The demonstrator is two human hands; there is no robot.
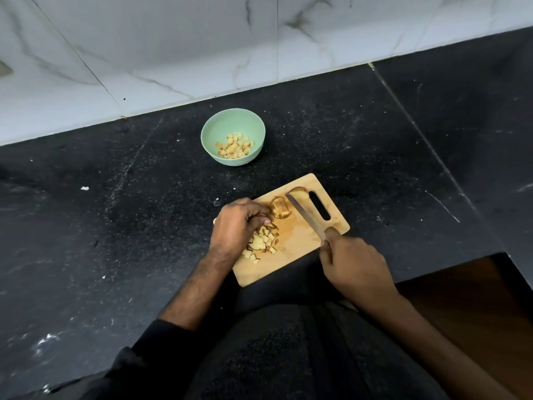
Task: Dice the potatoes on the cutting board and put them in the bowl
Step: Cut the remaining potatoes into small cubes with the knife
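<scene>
**One board, one bowl, one knife, two uncut potato pieces**

A single wooden cutting board (300, 241) lies tilted on the black stone counter (115, 226), its handle slot at the far right end. On it are two larger potato pieces: one potato chunk (279, 207) in the middle of the far edge, and a second potato piece (298, 192) just beyond it, beside the slot. Between these two the blade of one knife (305, 213) runs diagonally, its tip at the far side touching or almost touching the second piece.

The right hand (356, 269) is closed around the knife handle at the near right edge of the board, forefinger stretched along the top. The left hand (236, 223) rests on the left part of the board with fingers curled; its fingertips meet the near left side of the potato chunk, though whether they pinch it or only steady it cannot be told.

A heap of diced potato (261, 243) lies just under and to the near right of the left hand; the cubes are too many and too overlapped to count.

One pale green bowl (207, 140) stands farther back on the counter, apart from the board, with a small layer of potato cubes (235, 147) in its bottom.
</scene>
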